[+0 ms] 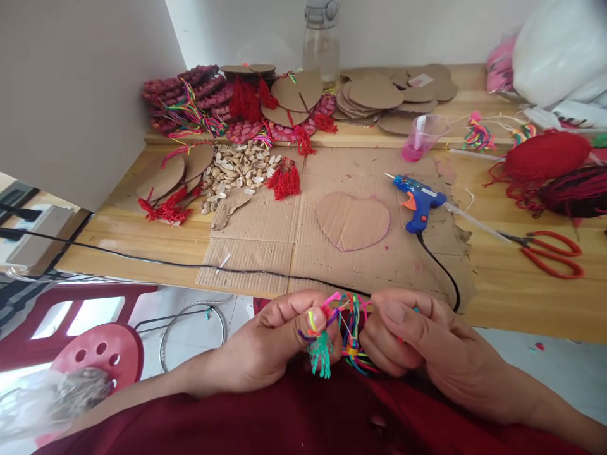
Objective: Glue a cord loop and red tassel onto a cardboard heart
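Observation:
Both hands are close together in front of the table's near edge, above my lap. My left hand [289, 335] pinches a bundle of multicoloured cords [351, 322] between thumb and fingers, and a teal frayed tassel end [320, 355] hangs below the thumb. Opposite it, my right hand [410, 332] is closed on the other side of the same cords, with a pink strand running into its grip. Between the hands the cords loop and dangle, with a small yellow-orange knot. A heart-shaped cardboard piece [353, 221] lies just beyond the hands.
A blue glue gun [417, 199] and red-handled scissors [552, 253] lie to the right. Peanut shells [241, 167], red tassels [286, 180] and cardboard discs [374, 91] sit behind. A black cable [184, 262] crosses the front. Red yarn [547, 158] is at far right.

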`<state>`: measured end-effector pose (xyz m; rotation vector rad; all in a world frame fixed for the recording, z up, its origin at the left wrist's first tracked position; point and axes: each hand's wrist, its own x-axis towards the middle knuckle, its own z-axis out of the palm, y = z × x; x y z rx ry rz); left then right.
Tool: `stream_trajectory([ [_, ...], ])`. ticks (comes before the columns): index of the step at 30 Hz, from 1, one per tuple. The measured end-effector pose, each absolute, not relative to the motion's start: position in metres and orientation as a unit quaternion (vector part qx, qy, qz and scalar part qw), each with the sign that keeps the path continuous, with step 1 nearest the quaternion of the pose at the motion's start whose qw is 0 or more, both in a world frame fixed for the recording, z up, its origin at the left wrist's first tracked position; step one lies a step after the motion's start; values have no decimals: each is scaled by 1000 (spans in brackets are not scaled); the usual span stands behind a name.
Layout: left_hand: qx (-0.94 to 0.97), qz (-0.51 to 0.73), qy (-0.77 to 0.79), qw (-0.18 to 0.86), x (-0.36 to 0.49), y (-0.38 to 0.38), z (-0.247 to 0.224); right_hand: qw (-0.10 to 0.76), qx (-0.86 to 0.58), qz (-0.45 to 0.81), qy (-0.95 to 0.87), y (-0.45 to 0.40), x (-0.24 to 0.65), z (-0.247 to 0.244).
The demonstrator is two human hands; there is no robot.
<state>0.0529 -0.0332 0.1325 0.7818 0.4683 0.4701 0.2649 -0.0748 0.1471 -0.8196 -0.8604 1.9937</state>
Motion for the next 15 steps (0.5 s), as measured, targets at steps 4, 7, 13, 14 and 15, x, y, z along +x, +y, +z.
stream_trajectory([
  [4, 370, 225, 225, 873, 52, -31, 133, 392, -322, 798, -326, -70, 262, 142],
  [7, 351, 232, 224, 879, 59, -22, 137, 407, -311, 796, -322, -61, 263, 145],
  [13, 315, 316, 224, 866, 75, -8, 141, 421, -461, 646, -440, -52, 281, 163],
  [14, 313, 326, 225, 863, 75, -7, 140, 401, -503, 584, -494, -52, 284, 164],
  [15, 309, 334, 224, 862, 76, -7, 139, 372, -534, 524, -549, -51, 285, 164],
])
